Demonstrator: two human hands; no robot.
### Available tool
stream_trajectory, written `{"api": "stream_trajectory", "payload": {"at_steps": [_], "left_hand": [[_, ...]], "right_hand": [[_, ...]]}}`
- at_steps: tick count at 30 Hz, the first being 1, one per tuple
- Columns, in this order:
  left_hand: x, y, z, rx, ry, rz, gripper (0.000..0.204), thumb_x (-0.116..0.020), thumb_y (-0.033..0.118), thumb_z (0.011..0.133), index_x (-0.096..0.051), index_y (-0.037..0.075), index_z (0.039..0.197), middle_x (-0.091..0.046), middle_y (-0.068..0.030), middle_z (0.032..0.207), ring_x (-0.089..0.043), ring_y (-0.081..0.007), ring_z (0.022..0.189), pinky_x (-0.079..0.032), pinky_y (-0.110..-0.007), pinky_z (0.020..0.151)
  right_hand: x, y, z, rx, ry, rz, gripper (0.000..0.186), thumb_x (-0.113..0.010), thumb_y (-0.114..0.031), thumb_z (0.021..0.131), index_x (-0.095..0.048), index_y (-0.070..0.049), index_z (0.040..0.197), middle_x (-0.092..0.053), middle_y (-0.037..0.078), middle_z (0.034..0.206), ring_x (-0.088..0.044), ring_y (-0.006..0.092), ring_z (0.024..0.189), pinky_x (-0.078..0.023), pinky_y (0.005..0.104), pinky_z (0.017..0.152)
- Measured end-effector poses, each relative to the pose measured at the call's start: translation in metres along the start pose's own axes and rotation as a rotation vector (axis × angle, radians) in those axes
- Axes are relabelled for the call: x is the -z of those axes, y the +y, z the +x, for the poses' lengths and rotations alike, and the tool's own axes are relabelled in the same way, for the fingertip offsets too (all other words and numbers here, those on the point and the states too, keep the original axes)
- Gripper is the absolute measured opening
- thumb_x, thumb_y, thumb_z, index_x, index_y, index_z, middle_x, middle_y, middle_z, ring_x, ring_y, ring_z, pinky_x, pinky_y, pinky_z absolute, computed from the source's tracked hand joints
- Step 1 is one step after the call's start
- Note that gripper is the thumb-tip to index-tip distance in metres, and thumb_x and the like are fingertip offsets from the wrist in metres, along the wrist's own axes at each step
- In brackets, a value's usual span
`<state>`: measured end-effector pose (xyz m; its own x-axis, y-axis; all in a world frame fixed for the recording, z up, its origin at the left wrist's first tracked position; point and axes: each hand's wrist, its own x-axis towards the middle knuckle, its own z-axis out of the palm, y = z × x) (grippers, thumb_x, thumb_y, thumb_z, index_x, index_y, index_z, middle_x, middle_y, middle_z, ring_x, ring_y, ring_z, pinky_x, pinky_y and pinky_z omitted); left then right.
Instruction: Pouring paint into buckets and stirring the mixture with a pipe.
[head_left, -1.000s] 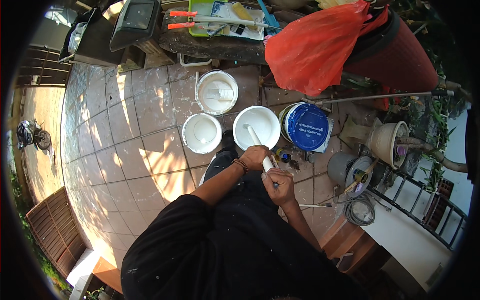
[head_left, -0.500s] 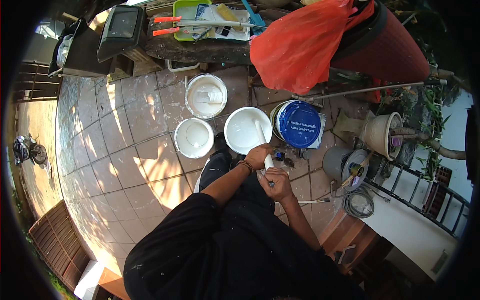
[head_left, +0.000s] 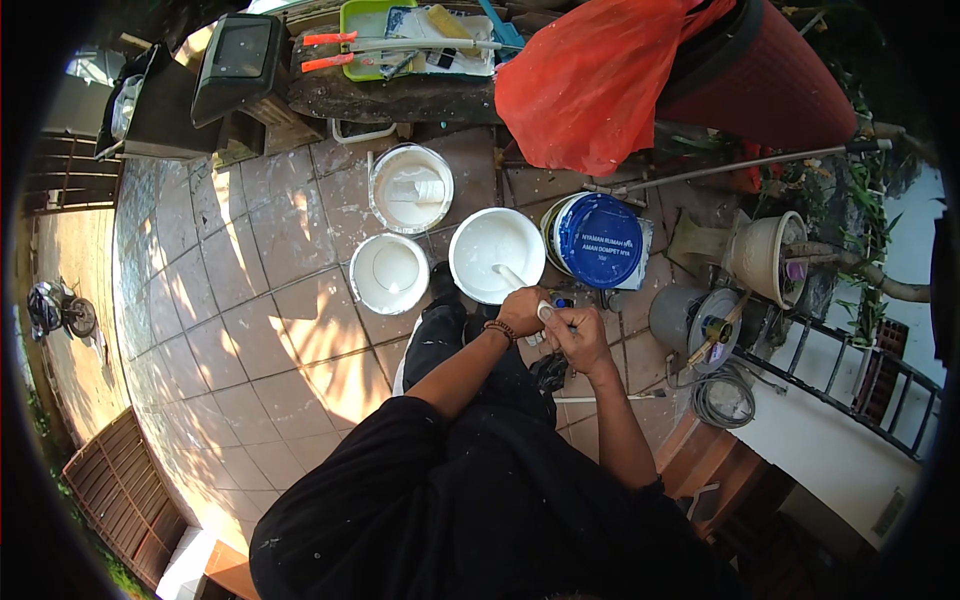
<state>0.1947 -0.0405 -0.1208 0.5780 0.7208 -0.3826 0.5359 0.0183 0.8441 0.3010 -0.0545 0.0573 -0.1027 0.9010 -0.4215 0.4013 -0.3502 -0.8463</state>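
My left hand [head_left: 521,311] and my right hand [head_left: 577,338] are both closed around a white stick [head_left: 509,276], the left one lower and the right one near its top end. The stick slants down into a white bucket [head_left: 470,235] holding white paint [head_left: 496,245], where its lower end dips near the front of the bucket. Left of this stands another white bucket [head_left: 357,262] with white inside. Behind is a third bucket [head_left: 376,172] with a paint roller [head_left: 428,191] in it. To the right sits a bucket with a blue lid [head_left: 600,243].
Far back, a ledge carries a green tray [head_left: 362,18] and tools with orange handles [head_left: 330,40]. A red plastic bag [head_left: 590,90] hangs by a dark red bin [head_left: 770,90]. At right are a plant pot [head_left: 765,260], a grey bucket [head_left: 678,318], coiled hose [head_left: 722,398] and ladder [head_left: 850,385].
The stick has swung more upright, its lower end moving toward the near side of the bucket. My right hand has moved up and to the right; my left hand has shifted slightly.
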Motion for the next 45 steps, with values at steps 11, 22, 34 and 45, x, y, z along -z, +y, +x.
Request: {"api": "stream_trajectory", "payload": {"at_steps": [11,22,34,45], "left_hand": [[0.009,-0.021,-0.009,-0.008,0.179,0.125,0.033,-0.07,0.033,0.079,-0.076,0.01,0.1,-0.073,-0.0204,0.095,-0.071,-0.0397,0.09,-0.056,-0.047,0.082],[0.012,-0.024,0.037,0.051,0.279,0.16,0.029,-0.07,0.032,0.081,-0.069,0.005,0.091,-0.072,-0.0223,0.088,-0.069,-0.0426,0.082,-0.056,-0.049,0.077],[-0.029,-0.245,0.008,0.383,0.65,0.008,0.091,-0.077,0.049,0.084,-0.041,-0.009,0.145,-0.047,-0.0312,0.143,-0.047,-0.0421,0.134,-0.04,-0.045,0.111],[-0.033,-0.444,-0.043,0.458,0.681,0.475,0.08,-0.08,0.045,0.081,-0.049,0.002,0.141,-0.051,-0.0216,0.143,-0.049,-0.0367,0.132,-0.04,-0.047,0.11]], "right_hand": [[-0.012,0.016,0.019,0.196,-0.07,0.223,0.054,-0.049,-0.031,0.106,-0.061,0.001,0.064,-0.061,0.006,0.061,-0.057,0.0126,0.058,-0.044,0.0282,0.058],[-0.008,0.037,0.068,0.538,0.137,0.431,0.039,-0.063,-0.036,0.101,-0.055,-0.005,0.078,-0.057,0.002,0.065,-0.053,0.0076,0.061,-0.044,0.0235,0.06],[0.01,0.025,0.168,0.786,0.191,0.566,0.03,-0.07,-0.025,0.094,-0.059,-0.005,0.075,-0.06,0.004,0.056,-0.058,0.0122,0.048,-0.044,0.0263,0.047],[-0.014,0.054,0.193,0.716,0.531,0.648,0.034,-0.073,-0.04,0.09,-0.06,-0.01,0.08,-0.055,0.002,0.057,-0.053,0.0101,0.047,-0.045,0.0219,0.047]]}}
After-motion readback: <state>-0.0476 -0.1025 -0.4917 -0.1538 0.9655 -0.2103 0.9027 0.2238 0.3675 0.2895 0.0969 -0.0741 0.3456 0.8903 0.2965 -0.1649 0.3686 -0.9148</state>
